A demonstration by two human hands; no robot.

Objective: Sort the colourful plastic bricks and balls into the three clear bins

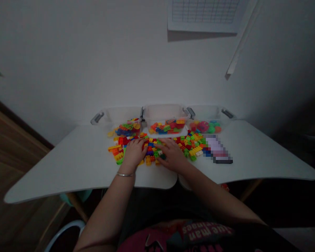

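Observation:
A wide pile of small colourful building bricks covers the middle of the white table. My left hand, with a bangle at the wrist, rests palm down on the left part of the pile, its fingers stretched forward over red and blue bricks. Over the pile's centre right, my right hand reaches leftward with fingers apart, beside green and white bricks. Neither hand shows a brick held, though the undersides of the fingers are hidden. Yellow and lime bricks lie right of my right hand.
Along the wall stand three clear bins: a left bin and middle bin with bricks and mixed pieces, and a right bin with round bumpy pieces. A pixelated phone-like object lies on the right of the table.

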